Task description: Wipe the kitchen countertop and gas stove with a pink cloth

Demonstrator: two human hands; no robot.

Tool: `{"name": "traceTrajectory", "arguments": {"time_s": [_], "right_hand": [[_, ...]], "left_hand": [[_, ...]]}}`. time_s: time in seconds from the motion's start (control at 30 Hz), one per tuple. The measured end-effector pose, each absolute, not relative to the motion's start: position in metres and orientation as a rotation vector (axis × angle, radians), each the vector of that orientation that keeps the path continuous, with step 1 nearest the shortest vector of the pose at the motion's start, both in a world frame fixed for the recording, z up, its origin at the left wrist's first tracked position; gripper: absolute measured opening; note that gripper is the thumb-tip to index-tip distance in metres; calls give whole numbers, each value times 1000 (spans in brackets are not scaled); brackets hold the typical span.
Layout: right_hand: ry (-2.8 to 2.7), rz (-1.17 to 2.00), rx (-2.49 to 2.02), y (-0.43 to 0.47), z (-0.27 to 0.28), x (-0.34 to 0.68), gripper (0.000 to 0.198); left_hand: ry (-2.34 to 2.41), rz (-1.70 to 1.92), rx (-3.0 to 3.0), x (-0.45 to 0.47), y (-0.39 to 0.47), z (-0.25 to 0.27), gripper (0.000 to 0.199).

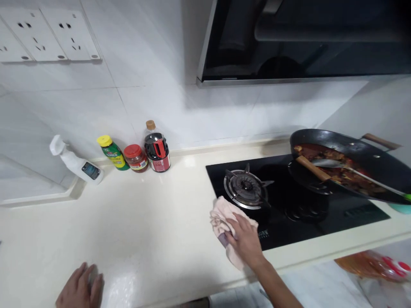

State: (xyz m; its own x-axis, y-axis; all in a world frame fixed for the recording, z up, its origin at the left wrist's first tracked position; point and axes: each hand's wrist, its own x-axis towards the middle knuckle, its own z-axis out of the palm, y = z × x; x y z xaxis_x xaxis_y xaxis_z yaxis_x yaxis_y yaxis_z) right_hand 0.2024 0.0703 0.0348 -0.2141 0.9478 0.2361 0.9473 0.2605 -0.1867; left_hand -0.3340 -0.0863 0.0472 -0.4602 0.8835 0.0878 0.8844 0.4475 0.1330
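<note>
My right hand (245, 239) presses a bunched pale pink cloth (221, 211) onto the front left corner of the black gas stove (276, 231). The fingers grip the cloth, and part of it hangs over the cream countertop (154, 222). Just behind the cloth is the left burner (246, 188) with its metal pan support. At the lower left, my left hand (80, 286) rests on the countertop with its fingers loosely apart and nothing in them.
A large wok (372, 154) of reddish food, with a ladle (369, 173) in it, sits over the right burner. Along the wall stand a spray bottle (77, 162), a green bottle (114, 154), a red-lidded jar (136, 158) and a dark sauce bottle (156, 149). A range hood (302, 47) overhangs the stove.
</note>
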Motion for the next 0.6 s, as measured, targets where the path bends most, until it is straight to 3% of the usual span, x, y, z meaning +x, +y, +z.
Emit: {"name": "traceTrajectory", "arguments": {"time_s": [0.17,0.33,0.6], "right_hand": [[-2094,-83,-1779,38,21,250,35],[-1987,-107,-1834,23,19,190,27],[-2197,476,-1669,-4,51,19,39]], "left_hand": [[-2634,-243,-1641,-327,-86,51,58],[-2634,-239,-1637,-323,-87,54,53],[-2649,-284,-1658,-317,-87,61,49]]}}
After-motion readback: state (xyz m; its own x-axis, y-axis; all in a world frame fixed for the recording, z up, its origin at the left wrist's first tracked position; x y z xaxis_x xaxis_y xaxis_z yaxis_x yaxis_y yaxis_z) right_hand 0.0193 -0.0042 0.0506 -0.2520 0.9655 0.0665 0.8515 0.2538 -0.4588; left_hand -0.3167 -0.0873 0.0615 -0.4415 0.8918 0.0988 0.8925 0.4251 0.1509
